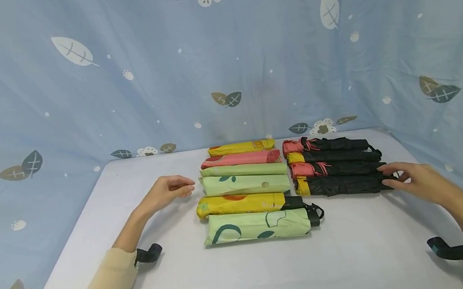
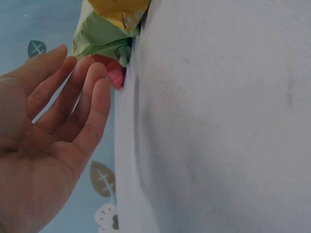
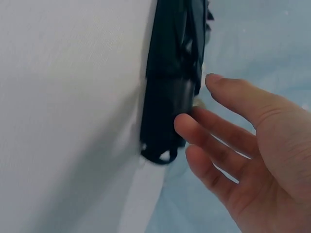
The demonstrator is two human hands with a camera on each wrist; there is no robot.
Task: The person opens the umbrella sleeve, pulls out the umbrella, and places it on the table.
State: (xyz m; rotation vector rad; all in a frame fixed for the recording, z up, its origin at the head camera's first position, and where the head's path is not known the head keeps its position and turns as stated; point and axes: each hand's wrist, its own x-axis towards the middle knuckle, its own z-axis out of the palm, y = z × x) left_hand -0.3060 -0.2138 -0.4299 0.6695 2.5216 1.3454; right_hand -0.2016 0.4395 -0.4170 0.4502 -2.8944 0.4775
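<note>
Two groups of folded umbrellas lie on the white table. The left group has pale green, yellow and pink fabric, with a pale green umbrella (image 1: 258,224) in front, then a yellow umbrella (image 1: 241,204) and another pale green umbrella (image 1: 244,184). My left hand (image 1: 168,190) hovers at the left ends of this group, fingers loosely bent and holding nothing. In the right group, the front umbrella is black with a yellow end (image 1: 342,184). My right hand (image 1: 421,180) is at its handle (image 3: 165,111), the relaxed fingertips overlapping the handle's edge and not curled round it.
Behind the front black umbrella lie several more black ones, including a pink-ended umbrella (image 1: 327,143) at the back. A pink umbrella (image 1: 240,159) lies toward the back of the left group. A blue patterned curtain (image 1: 148,77) hangs beyond the white table (image 1: 262,281).
</note>
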